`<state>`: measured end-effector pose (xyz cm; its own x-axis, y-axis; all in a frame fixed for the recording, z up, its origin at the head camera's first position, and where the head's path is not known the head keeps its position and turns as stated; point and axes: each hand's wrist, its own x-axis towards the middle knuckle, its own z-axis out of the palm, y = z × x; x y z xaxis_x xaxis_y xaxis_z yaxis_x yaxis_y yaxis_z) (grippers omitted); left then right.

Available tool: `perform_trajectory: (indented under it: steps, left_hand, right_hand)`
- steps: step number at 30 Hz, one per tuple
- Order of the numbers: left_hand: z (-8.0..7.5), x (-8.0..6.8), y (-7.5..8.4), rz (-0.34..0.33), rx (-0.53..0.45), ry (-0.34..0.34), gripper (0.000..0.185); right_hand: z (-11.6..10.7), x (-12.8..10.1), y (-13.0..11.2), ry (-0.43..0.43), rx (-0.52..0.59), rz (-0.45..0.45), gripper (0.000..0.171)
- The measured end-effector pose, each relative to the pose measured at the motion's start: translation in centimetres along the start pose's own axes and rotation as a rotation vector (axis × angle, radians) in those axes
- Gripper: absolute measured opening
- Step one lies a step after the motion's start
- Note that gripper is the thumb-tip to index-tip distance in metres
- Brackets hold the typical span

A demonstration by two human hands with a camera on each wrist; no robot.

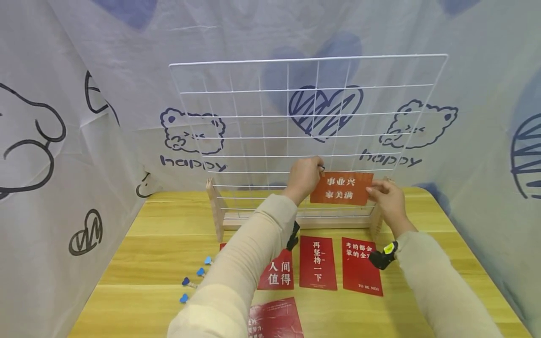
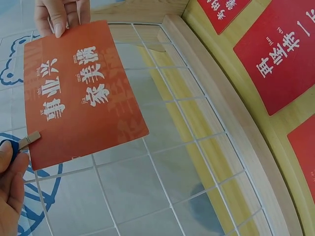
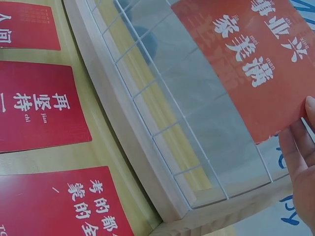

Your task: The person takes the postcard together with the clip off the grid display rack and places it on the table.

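An orange-red card (image 1: 341,188) with white characters is held up against the lower part of a white wire grid (image 1: 304,59). At its upper left corner, my left hand (image 1: 303,178) pinches a small wooden clothespin (image 2: 30,139) with a blue heart on it. The clothespin's tip overlaps the card's edge in the left wrist view. My right hand (image 1: 390,203) grips the card's opposite short edge between thumb and fingers. In the right wrist view, that thumb lies on the printed face.
The grid stands in a wooden base (image 1: 338,222) on the yellow wood-grain table (image 1: 148,234). Several red cards (image 1: 318,263) lie in front of it, one card (image 1: 279,319) nearer. Several blue-heart clothespins (image 1: 186,281) lie at left. A printed cloth (image 1: 127,141) surrounds the table.
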<state>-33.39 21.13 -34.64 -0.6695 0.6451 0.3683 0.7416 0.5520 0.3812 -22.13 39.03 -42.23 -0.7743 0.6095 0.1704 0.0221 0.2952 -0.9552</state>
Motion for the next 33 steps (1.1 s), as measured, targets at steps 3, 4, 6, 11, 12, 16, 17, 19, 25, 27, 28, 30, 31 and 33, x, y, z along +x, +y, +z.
perform_trajectory:
  steps: [3, 4, 6, 11, 12, 16, 17, 19, 25, 27, 28, 30, 31, 33]
  left_hand:
    - [0.1, -0.1, -0.1, 0.024, 0.022, 0.035, 0.015]
    - [0.1, -0.1, -0.1, 0.030, 0.026, 0.046, 0.014]
    - [0.2, -0.2, -0.2, 0.037, 0.025, 0.065, 0.014]
    - [0.3, -0.4, -0.2, 0.038, 0.008, 0.093, 0.013]
    - [0.3, -0.5, -0.2, 0.040, 0.009, 0.099, 0.013]
    - [0.3, -0.6, -0.2, 0.070, 0.022, 0.140, 0.012]
    - [0.3, -0.5, -0.2, 0.078, 0.021, 0.151, 0.011]
    - [0.3, -0.6, -0.2, 0.091, -0.005, 0.162, 0.012]
    - [0.0, -1.2, -0.7, 0.114, -0.131, 0.213, 0.012]
    - [0.0, -1.5, -0.9, 0.116, -0.161, 0.233, 0.010]
    - [0.0, -1.7, -1.0, 0.115, -0.170, 0.241, 0.009]
    - [0.0, -2.0, -1.2, 0.107, -0.202, 0.244, 0.008]
    - [0.0, -2.1, -1.3, 0.103, -0.221, 0.243, 0.008]
    - [0.0, -2.4, -1.5, 0.086, -0.257, 0.238, 0.007]
  right_hand:
    - [-0.1, -0.3, 0.1, -0.015, 0.039, -0.035, 0.031]
    - [-0.2, -0.4, 0.1, -0.018, 0.047, -0.042, 0.032]
    - [-0.2, -0.7, 0.1, -0.023, 0.063, -0.054, 0.032]
    - [-0.3, -1.2, 0.4, -0.041, 0.143, -0.078, 0.027]
    - [-0.3, -1.3, 0.5, -0.044, 0.163, -0.084, 0.025]
    - [-0.7, -1.1, 1.3, -0.074, 0.276, -0.124, 0.015]
    - [-0.7, -1.1, 1.2, -0.066, 0.285, -0.121, 0.014]
    - [-0.8, -1.2, 1.2, -0.061, 0.287, -0.117, 0.014]
    - [-0.8, -2.1, 0.3, -0.040, 0.210, -0.078, 0.018]
    - [-0.8, -2.4, 0.4, -0.039, 0.187, -0.068, 0.017]
    - [-0.9, -2.5, 0.5, -0.036, 0.175, -0.064, 0.017]
    - [-0.9, -2.7, 0.8, -0.040, 0.167, -0.053, 0.017]
    - [-0.9, -2.8, 0.9, -0.042, 0.161, -0.051, 0.017]
    - [-0.8, -3.1, 1.1, -0.045, 0.161, -0.049, 0.016]
